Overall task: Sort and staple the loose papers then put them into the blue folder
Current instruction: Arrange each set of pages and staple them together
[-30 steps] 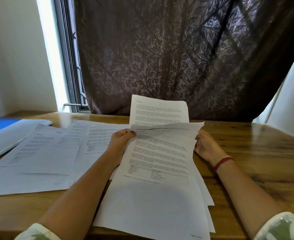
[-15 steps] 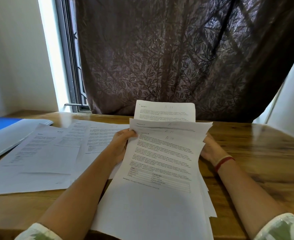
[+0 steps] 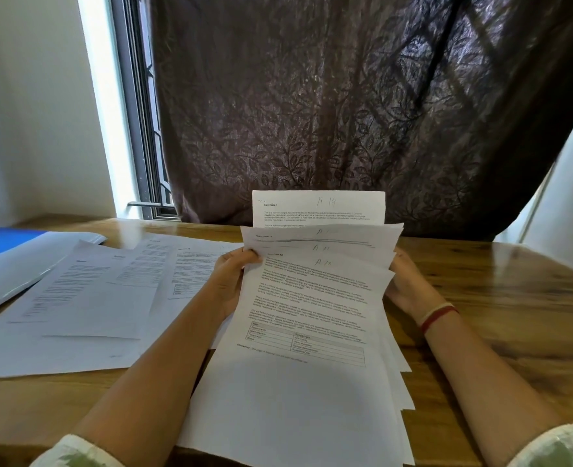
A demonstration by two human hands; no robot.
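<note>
Held stack (image 3: 305,332): printed sheets between the two hands, upper ends lifted and fanned apart, lower ends lying on the table (image 3: 514,315) toward the person.
Left hand (image 3: 231,281): pinches the stack's upper left corner, thumb on the front sheet's printed face, fingers behind.
Right hand (image 3: 403,284): at the stack's right edge with its fingers hidden behind the sheets; I cannot tell whether it pinches or only props them.
Spread sheets (image 3: 86,298): flat and overlapping, just outside the left hand.
Blue folder (image 3: 5,241): beyond those sheets, well away from the left hand, mostly covered by a pale flap or sheet.
Feel: likely very light, thin and limp; single sheets probably droop from the corner and slide easily over each other.
Where to hold: probably both side edges near the top, thumb in front, fingers behind, so that one sheet can be peeled off.
Risk: a loose pinch may let the fan slip or crease a corner.
</note>
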